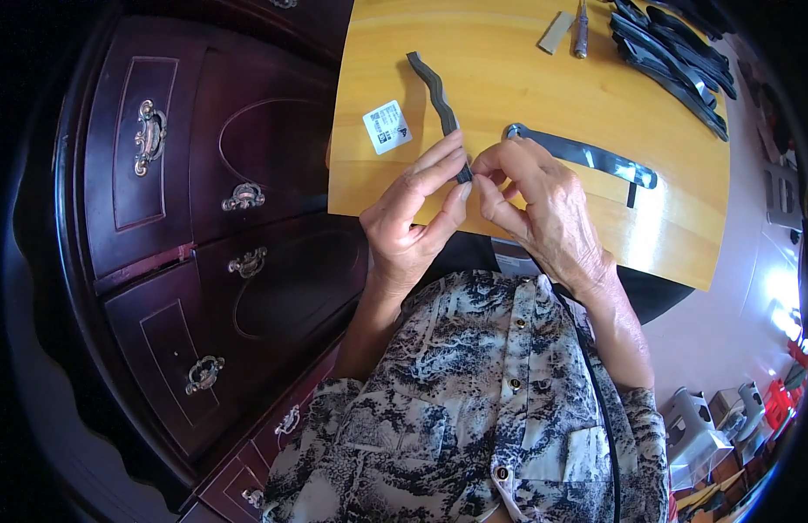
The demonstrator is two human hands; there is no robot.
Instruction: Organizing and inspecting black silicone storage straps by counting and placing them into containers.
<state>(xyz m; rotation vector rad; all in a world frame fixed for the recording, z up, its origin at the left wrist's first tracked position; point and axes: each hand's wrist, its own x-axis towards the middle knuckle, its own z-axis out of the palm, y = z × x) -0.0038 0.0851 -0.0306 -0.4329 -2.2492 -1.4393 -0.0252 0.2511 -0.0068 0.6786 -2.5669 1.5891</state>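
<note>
A narrow, wavy dark grey strip (437,91) extends away from me over the wooden table. My left hand (411,199) pinches its near end between the thumb and fingers. My right hand (539,196) meets the left at that same end, with thumb and forefinger pressed together at its tip. Whatever lies between the right fingertips is too small to make out. Beyond the right hand lies a glossy black band (587,155) with a round metal-looking end. A short dark piece (631,194) is beside its right end.
On the yellow wooden table (500,78), a white printed label (387,127) lies left of the strip. Toward the far right are a flat tan block (556,33), a slim screwdriver-like tool (581,33) and a pile of black bands (670,61). Dark red drawers (151,288) stand close on the left.
</note>
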